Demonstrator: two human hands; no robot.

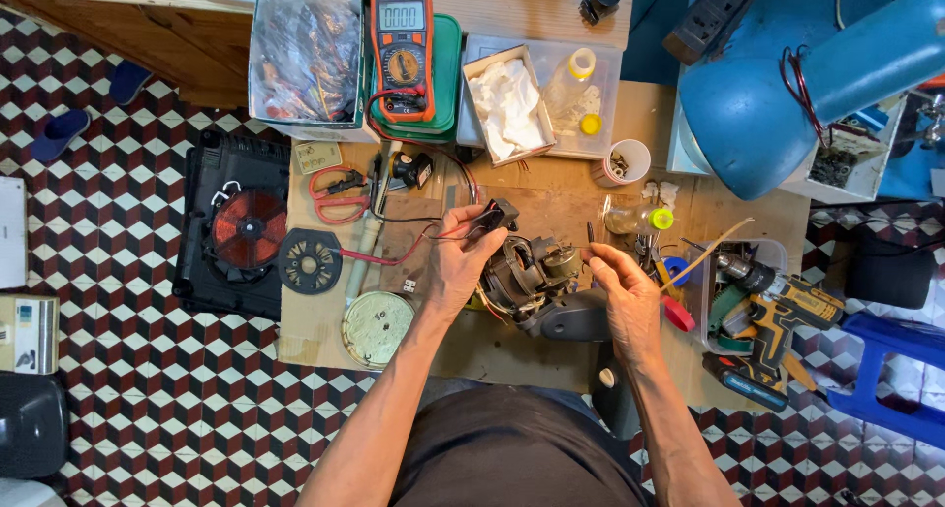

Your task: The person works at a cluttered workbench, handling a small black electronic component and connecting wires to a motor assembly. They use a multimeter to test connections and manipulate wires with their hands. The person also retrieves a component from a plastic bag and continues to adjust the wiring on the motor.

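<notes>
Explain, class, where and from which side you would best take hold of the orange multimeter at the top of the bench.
Probably grip the multimeter across its long orange side edges, near the middle, coming from above. It lies flat, face up, on a green tray, so both sides are exposed. Avoid the lower end, where the red lead plugs in, and mind the bagged box close on its left.

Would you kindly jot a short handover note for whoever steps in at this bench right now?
Left hand: grips the grey, opened-up motor unit with copper windings and its red and black wires, at the small black block.
Right hand: fingertips pinch something thin beside the motor; too small to tell what.
Done: the motor's insides are exposed.
Left: motor not closed. The orange multimeter lies behind; the yellow cordless drill lies right.
</notes>
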